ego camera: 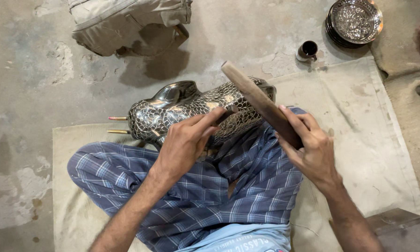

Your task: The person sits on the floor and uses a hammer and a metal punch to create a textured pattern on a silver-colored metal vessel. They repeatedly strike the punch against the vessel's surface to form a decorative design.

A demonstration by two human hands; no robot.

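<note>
On cloth [359,116]: dark scale-engraved metal figure [191,109]; fingers [210,119] pinch chisel [229,110], others grip stick [259,102].

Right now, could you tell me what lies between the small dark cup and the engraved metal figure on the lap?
In the head view, bare concrete floor and the cloth mat's edge separate the small dark cup from the engraved metal figure.

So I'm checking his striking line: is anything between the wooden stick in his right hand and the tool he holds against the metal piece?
Nothing visible. The wooden stick in the right hand slants above the small tool that the left hand pinches against the scaled metal figure, with no object between them.
</note>
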